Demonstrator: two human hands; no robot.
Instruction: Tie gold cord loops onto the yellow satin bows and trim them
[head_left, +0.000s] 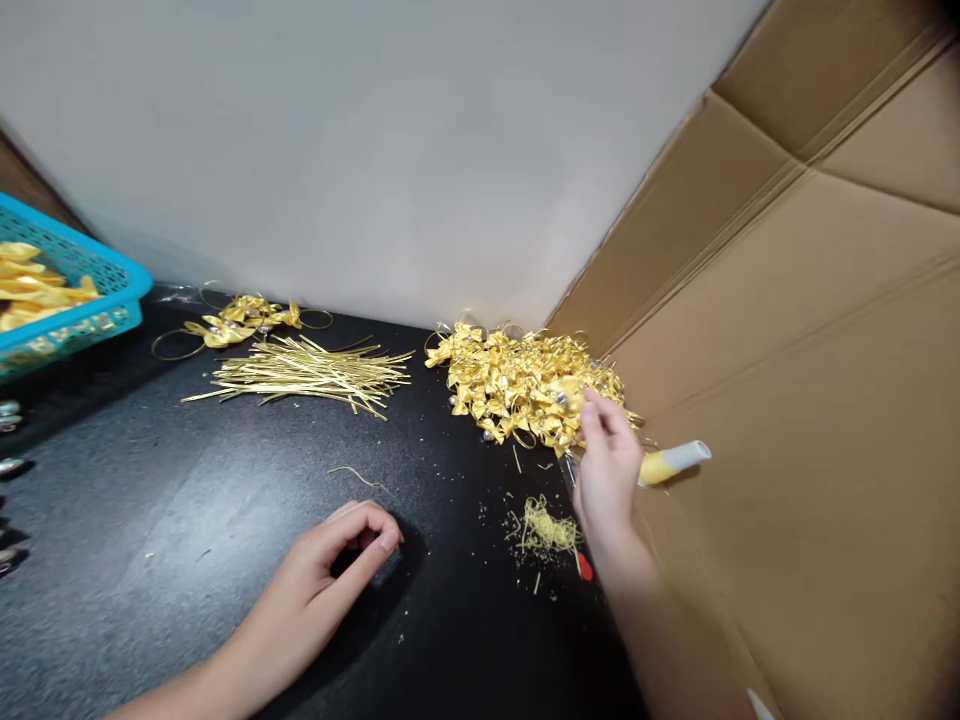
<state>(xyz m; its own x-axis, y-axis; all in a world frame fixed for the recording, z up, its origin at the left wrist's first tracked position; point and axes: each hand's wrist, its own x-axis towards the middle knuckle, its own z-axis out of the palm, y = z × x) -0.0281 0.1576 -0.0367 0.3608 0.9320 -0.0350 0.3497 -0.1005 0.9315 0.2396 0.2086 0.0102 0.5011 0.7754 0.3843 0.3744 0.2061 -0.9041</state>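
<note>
My left hand (334, 570) rests on the black table with its fingers curled and the thumb tip against the index finger; nothing shows in it. At the near right edge of a heap of gold ribbon bows (502, 375), my right hand (609, 455) is closed in a pinch. Its fingertips are on a slightly blurred bow with a small silver bell (568, 390). A bundle of gold twist ties (315, 372) lies farther off, to the left of the heap. One loose thin strand (356, 476) is just beyond my left hand.
A blue basket (112, 275) with yellow bows stands at the far left. Several finished-looking bows (240, 322) lie near the wall. Thin clippings (547, 528) and a red piece (584, 567) sit by my right wrist. A grey-and-yellow tube (675, 462) lies against the cardboard (810, 400).
</note>
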